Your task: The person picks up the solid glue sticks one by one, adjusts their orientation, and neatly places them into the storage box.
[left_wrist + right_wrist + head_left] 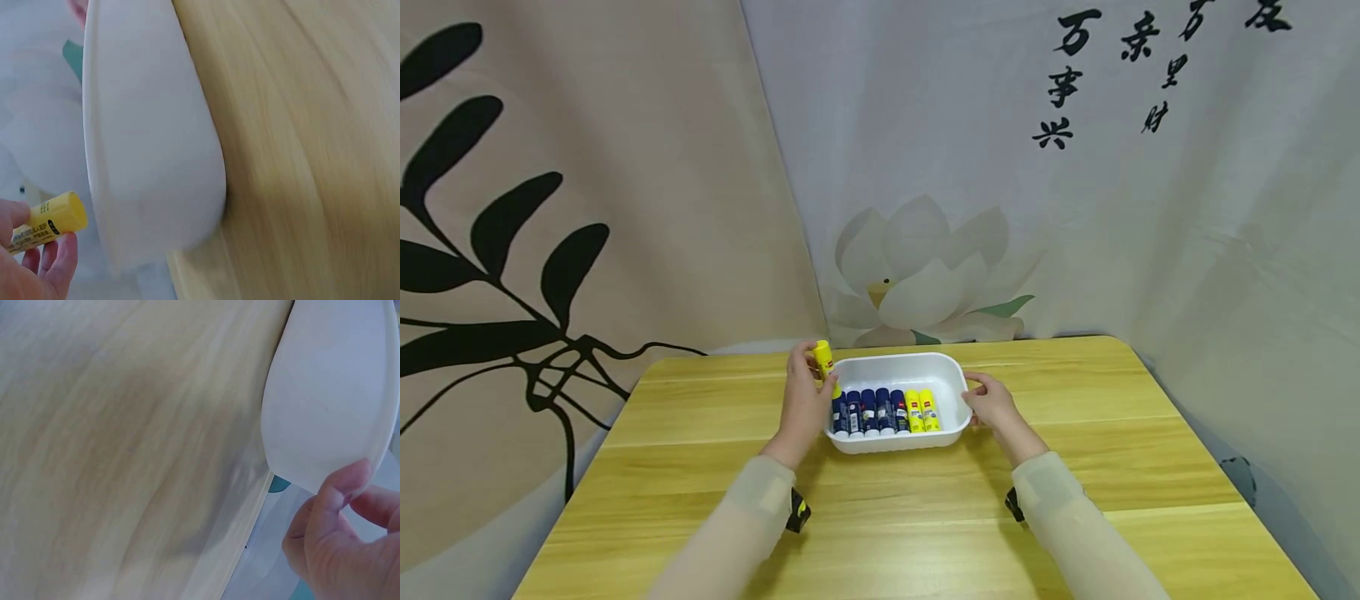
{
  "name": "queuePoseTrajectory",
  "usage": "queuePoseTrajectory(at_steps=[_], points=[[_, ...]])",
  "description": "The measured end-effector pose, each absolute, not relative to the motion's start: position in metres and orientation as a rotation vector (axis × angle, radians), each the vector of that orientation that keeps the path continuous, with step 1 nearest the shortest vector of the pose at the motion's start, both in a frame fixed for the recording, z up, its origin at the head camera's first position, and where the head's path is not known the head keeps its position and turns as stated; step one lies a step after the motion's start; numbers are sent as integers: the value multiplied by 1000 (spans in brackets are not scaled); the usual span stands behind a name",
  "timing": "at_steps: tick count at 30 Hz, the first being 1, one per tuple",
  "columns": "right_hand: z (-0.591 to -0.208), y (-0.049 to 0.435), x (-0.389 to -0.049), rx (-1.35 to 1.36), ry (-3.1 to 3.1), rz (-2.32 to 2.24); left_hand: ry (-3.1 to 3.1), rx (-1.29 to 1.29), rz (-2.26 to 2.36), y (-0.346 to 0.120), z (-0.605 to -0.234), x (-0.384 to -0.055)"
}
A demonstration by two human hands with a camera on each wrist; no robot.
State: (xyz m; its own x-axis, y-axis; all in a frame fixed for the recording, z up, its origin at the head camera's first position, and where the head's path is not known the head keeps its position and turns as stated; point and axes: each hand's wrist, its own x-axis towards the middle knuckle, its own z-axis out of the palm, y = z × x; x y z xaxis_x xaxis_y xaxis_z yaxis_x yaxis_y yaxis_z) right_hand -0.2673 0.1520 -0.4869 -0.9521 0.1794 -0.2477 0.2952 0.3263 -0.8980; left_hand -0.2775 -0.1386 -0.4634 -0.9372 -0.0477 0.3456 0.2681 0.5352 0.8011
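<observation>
Between the thumb and fingers of my left hand (803, 404) is a yellow glue stick (823, 358), tilted above the left end of a white tray (887, 372). In the left wrist view this glue stick (59, 215) shows small dark print, and its round end points past the tray wall (150, 125). Inside the tray several navy glue sticks (868, 410) lie side by side in a row. Two yellow glue sticks (921, 410) continue that row to the right. My right hand (991, 404) pinches the tray's right rim with thumb and index finger, seen close in the right wrist view.
The tray stands on a light wooden table (895, 517), near its far edge. Behind hangs a pale curtain (925, 125) with a printed flower and dark characters. A black device (798, 511) sits at the left wrist, another (1014, 505) at the right.
</observation>
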Motion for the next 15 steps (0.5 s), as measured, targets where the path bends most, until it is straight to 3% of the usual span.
queuePoseTrajectory(at_steps=[15], points=[[-486,155,-269,447,2454,-1715,-2601,-61,-1671,-49,-471,-276]])
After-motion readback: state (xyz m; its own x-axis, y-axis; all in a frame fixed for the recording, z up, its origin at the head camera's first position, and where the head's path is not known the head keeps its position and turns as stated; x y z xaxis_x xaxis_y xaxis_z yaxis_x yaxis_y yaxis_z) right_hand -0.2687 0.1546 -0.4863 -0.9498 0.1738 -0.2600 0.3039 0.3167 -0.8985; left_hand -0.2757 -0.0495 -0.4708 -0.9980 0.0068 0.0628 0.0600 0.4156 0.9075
